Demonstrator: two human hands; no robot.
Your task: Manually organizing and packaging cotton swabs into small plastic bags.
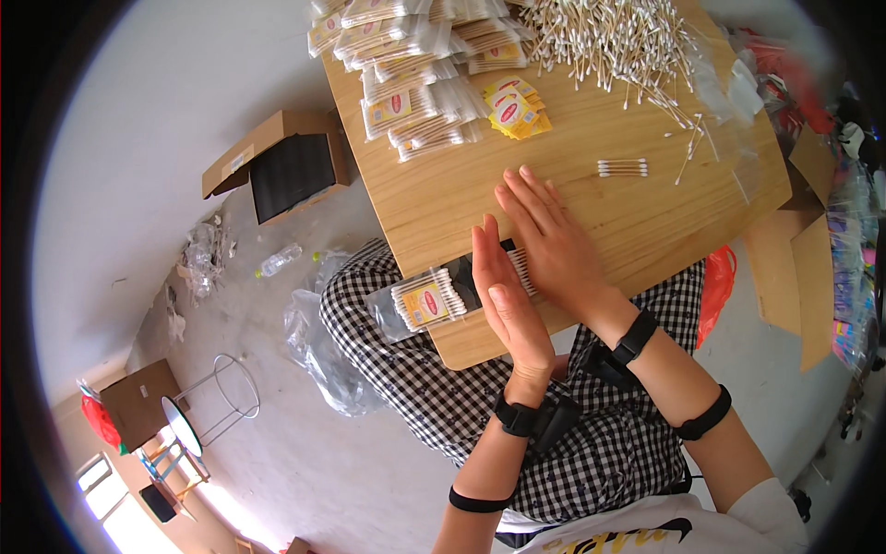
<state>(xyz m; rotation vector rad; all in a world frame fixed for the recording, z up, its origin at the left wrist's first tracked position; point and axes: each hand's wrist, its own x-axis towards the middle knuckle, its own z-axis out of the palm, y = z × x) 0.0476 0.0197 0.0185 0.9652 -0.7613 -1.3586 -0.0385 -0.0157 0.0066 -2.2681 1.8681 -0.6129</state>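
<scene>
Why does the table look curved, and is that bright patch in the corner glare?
Head view: the fisheye lens bends the wooden table edges toward the dark round rim. The lower left corner is blown out by strong light on the floor. The left hand, right hand and loose cotton swabs look sharp.

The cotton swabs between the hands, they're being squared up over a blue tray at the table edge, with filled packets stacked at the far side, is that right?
Not quite. The head view shows the left hand and right hand pressing the cotton swabs over a black tray, not a blue one. Filled packets are stacked at the table's far side.
</scene>
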